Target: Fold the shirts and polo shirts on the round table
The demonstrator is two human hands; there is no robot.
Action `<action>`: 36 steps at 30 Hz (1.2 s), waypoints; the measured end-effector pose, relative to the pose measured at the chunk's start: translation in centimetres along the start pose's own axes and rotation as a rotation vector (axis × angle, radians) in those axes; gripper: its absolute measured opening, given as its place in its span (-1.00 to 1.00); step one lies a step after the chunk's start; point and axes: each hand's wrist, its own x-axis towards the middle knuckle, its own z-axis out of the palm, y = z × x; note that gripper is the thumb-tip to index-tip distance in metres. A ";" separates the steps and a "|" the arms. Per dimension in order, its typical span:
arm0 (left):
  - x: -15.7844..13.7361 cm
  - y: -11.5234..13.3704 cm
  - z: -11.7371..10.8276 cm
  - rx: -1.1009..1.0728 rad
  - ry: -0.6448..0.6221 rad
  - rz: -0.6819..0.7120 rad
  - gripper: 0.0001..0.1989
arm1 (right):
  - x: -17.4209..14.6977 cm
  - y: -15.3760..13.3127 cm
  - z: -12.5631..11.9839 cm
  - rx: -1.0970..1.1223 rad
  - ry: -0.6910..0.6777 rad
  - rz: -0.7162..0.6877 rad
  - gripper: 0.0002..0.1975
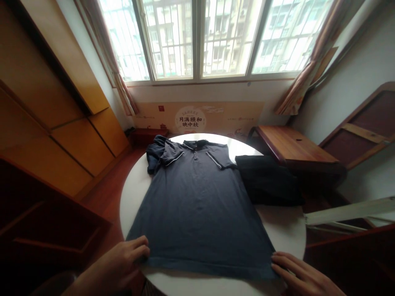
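A dark blue-grey polo shirt (197, 205) lies spread front up on a round white table (131, 197), its collar toward the window and its hem toward me. White piping edges both short sleeves, which are folded inward over the chest. My left hand (131, 257) is closed on the hem's left corner, fingers curled over the cloth. At the opposite corner, my right hand (300, 273) pinches the hem between thumb and fingers. The cloth between the two hands lies nearly flat, with light creases.
A folded black garment (268, 179) lies on the table to the right of the shirt. Bunched dark cloth (154, 154) sits by its left shoulder. A wooden desk (298, 144) stands behind at right, cabinets (80, 144) at left, and a barred window beyond.
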 end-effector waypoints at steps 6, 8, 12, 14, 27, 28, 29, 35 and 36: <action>4.3 -3.1 -3.5 -0.088 0.191 -0.160 -0.83 | 7.7 -0.8 -1.0 0.089 -0.119 0.097 -0.83; 7.1 -5.6 -4.6 -0.065 0.355 -0.285 -0.74 | 11.9 -1.0 -0.8 0.098 -0.156 0.046 -0.76; 12.1 -9.3 -5.8 -0.032 0.516 -0.528 -0.64 | 20.1 -1.2 0.9 0.168 -0.233 -0.099 -0.78; 13.4 -9.9 -5.6 0.001 0.464 -0.594 -0.56 | 23.8 -1.0 2.1 0.260 -0.237 -0.146 -0.80; 9.7 -6.2 -2.6 -0.276 0.225 -0.599 -0.74 | 49.9 0.1 10.8 0.353 -0.086 0.412 -0.68; 9.1 -5.6 -2.3 -0.383 0.190 -0.596 -0.70 | 51.2 -0.2 11.3 0.347 -0.079 0.460 -0.62; 8.6 -4.9 -2.0 -0.479 0.164 -0.589 -0.64 | 52.3 -0.5 11.8 0.344 -0.077 0.507 -0.55; 6.4 -1.2 -0.1 -0.796 0.114 -0.462 -0.33 | 54.7 -0.8 14.0 0.342 -0.087 0.747 -0.32; 6.3 -0.8 0.0 -0.829 0.117 -0.448 -0.30 | 54.6 -0.4 14.2 0.351 -0.088 0.759 -0.40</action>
